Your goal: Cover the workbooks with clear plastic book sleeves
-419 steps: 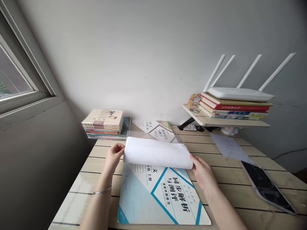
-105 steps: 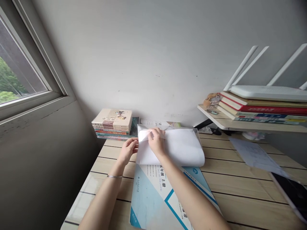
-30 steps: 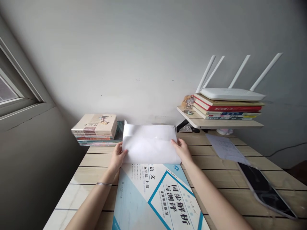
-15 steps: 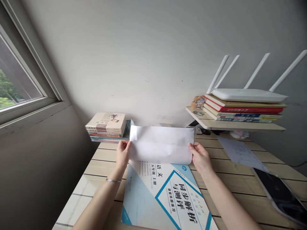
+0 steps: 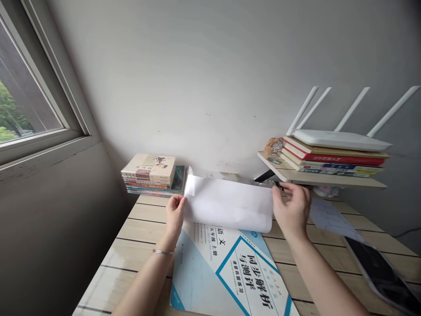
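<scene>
A white sheet of paper [image 5: 230,204], curved and lifted, stands over the far part of a blue-and-white workbook [image 5: 200,281]. My left hand [image 5: 175,213], with a silver bangle on the wrist, pinches the sheet's left edge between thumb and fingers. At the opposite side, my right hand [image 5: 292,208] is by the sheet's upper right corner. Its thumb and bent forefinger are apart, a dark gap showing between them. Whether the thumb touches the paper is hard to tell. The workbook lies flat, its far end hidden by the sheet.
At the back left is a stack of books [image 5: 149,173]. A white router [image 5: 342,139] with antennas rests on books on a shelf [image 5: 332,177] to the right. Below lie another paper [image 5: 333,217] and a dark-screened device [image 5: 378,265] on the slatted wooden table [image 5: 113,252].
My right hand has left the sheet's right side and shifted up and right, its fingers parting. My left hand keeps its pinch. The sheet's right side sits slightly lower; the view has shifted slightly.
</scene>
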### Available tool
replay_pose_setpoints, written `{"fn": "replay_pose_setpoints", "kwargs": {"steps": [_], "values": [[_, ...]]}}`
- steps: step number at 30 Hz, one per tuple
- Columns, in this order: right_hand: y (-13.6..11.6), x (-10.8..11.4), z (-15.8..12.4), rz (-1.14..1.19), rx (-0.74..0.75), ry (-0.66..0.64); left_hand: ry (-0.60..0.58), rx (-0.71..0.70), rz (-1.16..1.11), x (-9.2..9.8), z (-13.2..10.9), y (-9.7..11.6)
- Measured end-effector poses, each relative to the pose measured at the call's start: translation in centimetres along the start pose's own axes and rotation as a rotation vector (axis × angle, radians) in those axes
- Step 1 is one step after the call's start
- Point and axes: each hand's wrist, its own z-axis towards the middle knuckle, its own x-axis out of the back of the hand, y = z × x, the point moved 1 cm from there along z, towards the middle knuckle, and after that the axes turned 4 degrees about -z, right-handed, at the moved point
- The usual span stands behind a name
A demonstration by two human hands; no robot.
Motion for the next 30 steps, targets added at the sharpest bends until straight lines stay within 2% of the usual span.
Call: {"fn": "replay_pose_setpoints", "kwargs": {"steps": [2,4,6,9,10,12,19,25,27,30], "values": [[-4.7,-0.8,1.3,0.04,0.281,-0.132,-0.012,-0.008,0.01,-0.1,-0.2,-0.2],[-9.1,-2.5,2.2,0.083,0.442,-0.359,-0.025,-0.014,0.018,-0.1,-0.4,-0.3],[-12.4,-4.9,2.5,0.058,0.443,-0.568,-0.033,-0.008,0.015,-0.1,-0.7,-0.2],[-15.1,-8.4,2.4,0.045,0.291,-0.936,-0.048,0.011,-0.008,-0.2,-1.0,0.0],[-15.5,-9.2,2.3,0.043,0.251,-1.027,-0.051,0.015,-0.017,-0.2,-1.0,0.0],[-15.9,-10.3,2.2,0.044,0.225,-1.117,-0.049,0.021,-0.028,-0.2,-1.0,-0.1],[-16.0,-10.9,2.2,0.151,0.301,-1.105,-0.011,0.068,-0.093,-0.6,-0.6,-0.1],[-16.8,-11.0,2.5,0.148,0.427,-1.087,0.035,0.069,-0.128,-1.2,-0.5,0.5],[-17.0,-10.6,2.3,0.13,0.49,-1.006,0.041,0.06,-0.122,-1.2,-0.4,0.5],[-16.8,-9.1,0.7,0.157,0.612,-0.681,0.045,0.061,-0.113,-1.0,-0.1,0.3]]}}
